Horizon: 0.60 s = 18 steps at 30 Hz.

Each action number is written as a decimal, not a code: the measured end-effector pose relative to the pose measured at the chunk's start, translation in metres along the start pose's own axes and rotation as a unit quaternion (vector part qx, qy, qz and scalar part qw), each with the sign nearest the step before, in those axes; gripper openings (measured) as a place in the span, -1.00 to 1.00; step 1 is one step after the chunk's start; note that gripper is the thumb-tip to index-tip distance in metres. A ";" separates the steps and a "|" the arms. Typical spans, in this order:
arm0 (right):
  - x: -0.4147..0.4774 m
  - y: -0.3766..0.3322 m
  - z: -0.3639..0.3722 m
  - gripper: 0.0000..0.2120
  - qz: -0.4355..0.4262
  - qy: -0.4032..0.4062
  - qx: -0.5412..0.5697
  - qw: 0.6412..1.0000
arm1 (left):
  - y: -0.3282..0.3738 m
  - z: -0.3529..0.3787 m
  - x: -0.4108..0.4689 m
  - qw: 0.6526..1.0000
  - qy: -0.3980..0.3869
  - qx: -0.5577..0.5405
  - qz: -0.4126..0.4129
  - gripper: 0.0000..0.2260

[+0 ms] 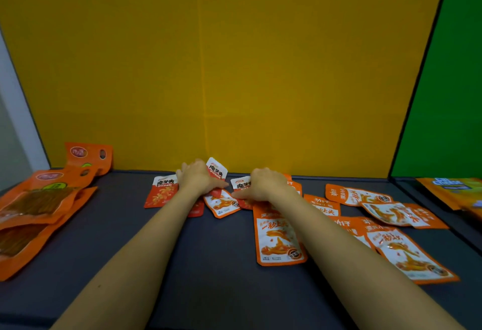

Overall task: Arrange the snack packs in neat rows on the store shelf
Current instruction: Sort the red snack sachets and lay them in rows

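Dark grey padded shelf board (219,264) is carrying many snack packs in front of a yellow back panel (208,68), and a green side panel (448,81) is standing at three o'clock. The left hand (198,178) is gripping a small red-and-white snack packet (217,170). Its fingers are curling round the lower part, so the packet is standing tilted above the board, near the back panel. At nine o'clock of this hand a second small red packet (162,192) is lying flat, just beside the wrist. The right hand (263,185) is resting palm down on a heap of small packets at twelve o'clock of the board, with the thumb stretching toward the left hand. Its fingers are hiding behind the hand, so I cannot tell whether they are holding something. Below the gap between the two hands a small orange-and-white packet (222,204) is lying slanted. From three to four o'clock, large orange flat packs (280,241) with a food picture are lying scattered and overlapping. At nine o'clock, large orange window pouches (39,207) are lying piled, and one is leaning upright against the back panel.
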State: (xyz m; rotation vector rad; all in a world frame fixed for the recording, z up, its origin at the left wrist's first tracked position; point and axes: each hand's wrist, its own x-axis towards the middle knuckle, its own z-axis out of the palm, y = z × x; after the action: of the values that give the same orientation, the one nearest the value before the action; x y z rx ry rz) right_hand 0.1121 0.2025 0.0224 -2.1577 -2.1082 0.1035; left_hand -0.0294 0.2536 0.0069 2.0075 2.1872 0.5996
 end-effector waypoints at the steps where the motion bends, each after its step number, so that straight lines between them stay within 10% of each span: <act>1: 0.001 -0.001 -0.001 -0.43 0.006 -0.009 0.020 1.000 | 0.000 -0.001 -0.002 1.000 0.009 -0.020 0.009 -0.41; 10: 0.006 -0.004 0.006 -0.38 0.006 0.041 0.037 0.998 | -0.046 -0.055 -0.005 0.901 0.077 -0.419 -0.074 -0.71; 18: 0.009 -0.009 0.007 -0.53 -0.002 0.143 0.054 0.988 | -0.104 -0.040 -0.021 0.965 -0.029 -0.221 -0.138 -0.62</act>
State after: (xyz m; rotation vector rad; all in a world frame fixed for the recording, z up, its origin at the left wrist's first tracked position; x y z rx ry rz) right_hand 0.1023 0.2122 0.0168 -1.9720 -1.8997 -0.0861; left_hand -0.1377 0.2196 0.0021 1.4500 2.0218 0.8798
